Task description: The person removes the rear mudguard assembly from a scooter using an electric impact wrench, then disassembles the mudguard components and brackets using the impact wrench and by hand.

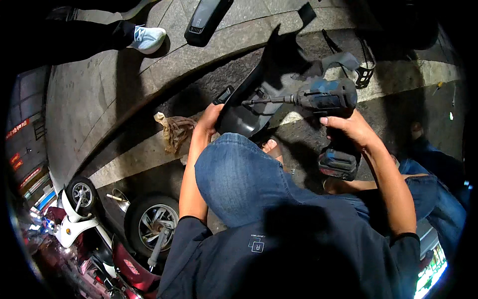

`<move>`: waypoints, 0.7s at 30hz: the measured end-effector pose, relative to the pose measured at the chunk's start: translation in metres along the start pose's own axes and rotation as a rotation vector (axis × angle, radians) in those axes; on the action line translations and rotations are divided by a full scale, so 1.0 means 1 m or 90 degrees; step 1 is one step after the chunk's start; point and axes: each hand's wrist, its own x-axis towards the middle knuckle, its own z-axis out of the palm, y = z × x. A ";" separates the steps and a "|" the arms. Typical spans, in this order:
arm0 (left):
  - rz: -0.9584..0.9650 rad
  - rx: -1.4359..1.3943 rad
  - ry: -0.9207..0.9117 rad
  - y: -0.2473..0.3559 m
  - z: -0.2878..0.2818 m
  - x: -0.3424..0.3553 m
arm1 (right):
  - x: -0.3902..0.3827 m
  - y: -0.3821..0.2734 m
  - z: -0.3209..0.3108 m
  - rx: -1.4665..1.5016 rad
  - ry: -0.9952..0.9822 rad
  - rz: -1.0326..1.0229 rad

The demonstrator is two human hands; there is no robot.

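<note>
My right hand (pixel 351 128) is closed round the grip of a dark blue and black cordless impact driver (pixel 326 97). Its battery pack (pixel 338 163) hangs below the grip. A long bit (pixel 271 100) points left, its tip at the inner side of a curved black plastic panel (pixel 244 122); whether it sits on a screw I cannot tell. My left hand (pixel 210 118) grips the panel's left edge, with some fingers hidden behind it. Just above that hand, at the same edge, shows a small dark rectangular piece (pixel 224 94). The panel stands tilted in front of my knee.
A crumpled brown cloth or bag (pixel 174 130) lies left of my left hand. A black device (pixel 206 22) rests on the paved kerb, near another person's light shoe (pixel 148 40). Scooter wheels (pixel 154 226) stand at lower left. A black slotted bracket (pixel 366 72) lies beyond the driver.
</note>
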 end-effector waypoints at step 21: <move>-0.080 -0.225 0.018 0.009 0.013 -0.018 | 0.015 0.019 -0.040 0.099 -0.064 0.122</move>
